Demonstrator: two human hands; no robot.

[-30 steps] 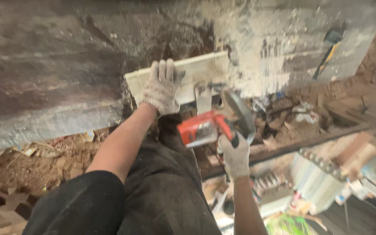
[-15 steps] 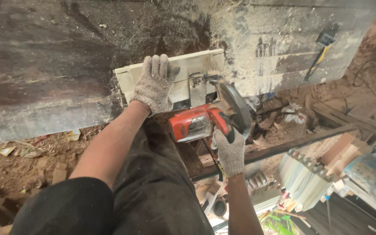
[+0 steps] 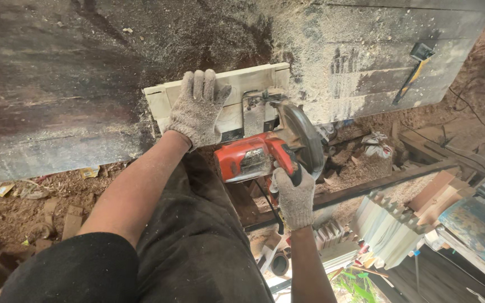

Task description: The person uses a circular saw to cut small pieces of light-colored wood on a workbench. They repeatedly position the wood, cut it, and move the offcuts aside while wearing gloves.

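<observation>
A pale wooden board (image 3: 254,78) lies on a dark, sawdust-covered workbench (image 3: 57,84). My left hand (image 3: 196,109), in a grey knit glove, presses flat on the board's left part. My right hand (image 3: 293,193), also gloved, grips the black handle of a red circular saw (image 3: 254,157). The saw's metal base and blade guard (image 3: 304,134) rest on the board's near edge, right beside my left hand.
A hammer with a yellow handle (image 3: 413,70) lies on the bench at the far right. Stacked pale wood pieces (image 3: 388,224) and offcuts sit at the lower right. Sawdust and scraps cover the ground (image 3: 29,202) on the left. A dark beam (image 3: 366,188) runs below the saw.
The view has shifted, so the board and saw sit a little more to the left and higher. Both hands keep their holds; the saw stays at the board's near edge.
</observation>
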